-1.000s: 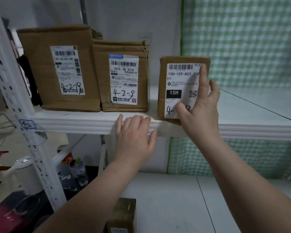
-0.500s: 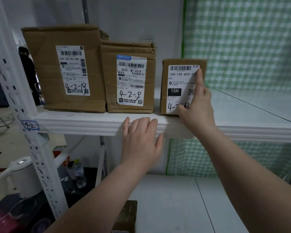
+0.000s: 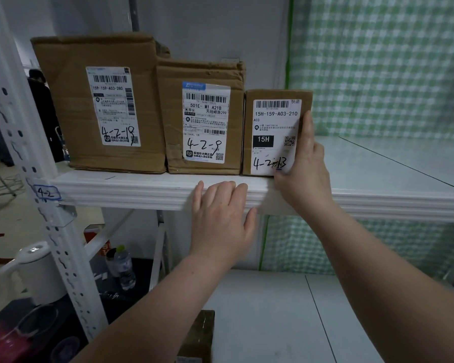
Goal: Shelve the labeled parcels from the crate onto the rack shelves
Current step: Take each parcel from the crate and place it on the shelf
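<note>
A small cardboard parcel (image 3: 270, 127) labelled 4-2-13 stands upright on the white rack shelf (image 3: 131, 189). It sits close against the middle parcel (image 3: 202, 121), marked 4-2-9. A larger parcel (image 3: 100, 106), marked 4-2-18, is at the left end of the row. My right hand (image 3: 304, 174) presses on the small parcel's lower right corner: the thumb lies on the label and a straight finger runs up the right edge. The left hand (image 3: 220, 221) rests flat on the shelf's front lip, below the middle parcel, holding nothing.
The shelf right of the small parcel is bare, backed by a green checked curtain (image 3: 378, 61). The perforated upright (image 3: 50, 218) carries a 4-2 tag. A lower shelf (image 3: 273, 323) lies beneath, with another cardboard box (image 3: 197, 336) at its front. A bottle (image 3: 123, 268) and a white kettle (image 3: 37, 271) sit low left.
The small parcel has slid left and back, closing the gap to the middle parcel. My right hand shifted from its front face to its right edge. The left hand stayed on the lip.
</note>
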The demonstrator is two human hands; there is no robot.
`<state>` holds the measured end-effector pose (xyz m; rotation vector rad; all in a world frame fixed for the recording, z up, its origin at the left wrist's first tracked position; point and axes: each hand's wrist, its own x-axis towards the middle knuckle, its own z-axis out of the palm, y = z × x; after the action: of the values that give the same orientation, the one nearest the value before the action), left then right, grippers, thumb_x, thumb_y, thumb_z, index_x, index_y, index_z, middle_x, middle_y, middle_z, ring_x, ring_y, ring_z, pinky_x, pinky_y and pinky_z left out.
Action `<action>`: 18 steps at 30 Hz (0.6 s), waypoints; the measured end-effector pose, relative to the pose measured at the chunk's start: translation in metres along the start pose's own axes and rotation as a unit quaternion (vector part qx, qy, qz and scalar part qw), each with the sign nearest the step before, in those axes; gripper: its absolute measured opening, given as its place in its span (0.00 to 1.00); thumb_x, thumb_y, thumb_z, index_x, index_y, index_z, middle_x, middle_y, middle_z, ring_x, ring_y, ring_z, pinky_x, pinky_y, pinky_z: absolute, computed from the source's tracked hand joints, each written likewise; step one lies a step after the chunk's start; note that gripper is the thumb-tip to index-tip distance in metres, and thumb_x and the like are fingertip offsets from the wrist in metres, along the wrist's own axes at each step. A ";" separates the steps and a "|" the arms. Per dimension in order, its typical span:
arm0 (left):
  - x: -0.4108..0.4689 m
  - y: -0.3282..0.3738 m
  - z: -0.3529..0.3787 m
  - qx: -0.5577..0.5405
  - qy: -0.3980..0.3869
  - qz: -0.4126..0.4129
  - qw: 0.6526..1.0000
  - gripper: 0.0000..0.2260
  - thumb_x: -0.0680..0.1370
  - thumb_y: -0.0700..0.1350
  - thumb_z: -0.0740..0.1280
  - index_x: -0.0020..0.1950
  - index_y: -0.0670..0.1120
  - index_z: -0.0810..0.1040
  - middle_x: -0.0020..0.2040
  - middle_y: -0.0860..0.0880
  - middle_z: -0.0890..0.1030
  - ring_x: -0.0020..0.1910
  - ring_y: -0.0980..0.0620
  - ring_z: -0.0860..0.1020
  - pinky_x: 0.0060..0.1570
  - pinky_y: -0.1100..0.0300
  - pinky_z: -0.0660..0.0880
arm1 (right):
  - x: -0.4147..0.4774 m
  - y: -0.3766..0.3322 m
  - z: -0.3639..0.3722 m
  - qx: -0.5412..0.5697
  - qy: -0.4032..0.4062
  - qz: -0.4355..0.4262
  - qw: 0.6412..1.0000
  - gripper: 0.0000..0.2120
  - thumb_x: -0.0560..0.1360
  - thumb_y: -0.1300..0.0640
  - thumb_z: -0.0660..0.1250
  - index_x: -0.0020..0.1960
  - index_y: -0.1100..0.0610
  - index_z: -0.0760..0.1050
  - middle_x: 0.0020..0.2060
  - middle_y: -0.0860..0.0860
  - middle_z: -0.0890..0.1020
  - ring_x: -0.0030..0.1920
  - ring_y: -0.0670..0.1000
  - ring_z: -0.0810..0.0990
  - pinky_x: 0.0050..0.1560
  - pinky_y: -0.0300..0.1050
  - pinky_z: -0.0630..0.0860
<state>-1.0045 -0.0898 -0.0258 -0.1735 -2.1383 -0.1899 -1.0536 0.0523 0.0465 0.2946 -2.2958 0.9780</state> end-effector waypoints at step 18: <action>-0.007 -0.002 -0.004 -0.010 -0.039 0.005 0.999 0.22 0.70 0.49 0.70 0.63 0.45 0.75 0.59 0.47 0.78 0.61 0.47 0.73 0.67 0.39 0.62 | -0.028 -0.005 -0.002 0.006 0.096 -0.005 0.995 0.38 0.72 0.61 0.69 0.78 0.52 0.55 0.67 0.56 0.70 0.65 0.54 0.70 0.62 0.49 0.71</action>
<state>-0.9975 -0.0930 -0.0299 -0.2058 -2.2136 -0.2010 -1.0282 0.0495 0.0329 0.2067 -2.1131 0.9710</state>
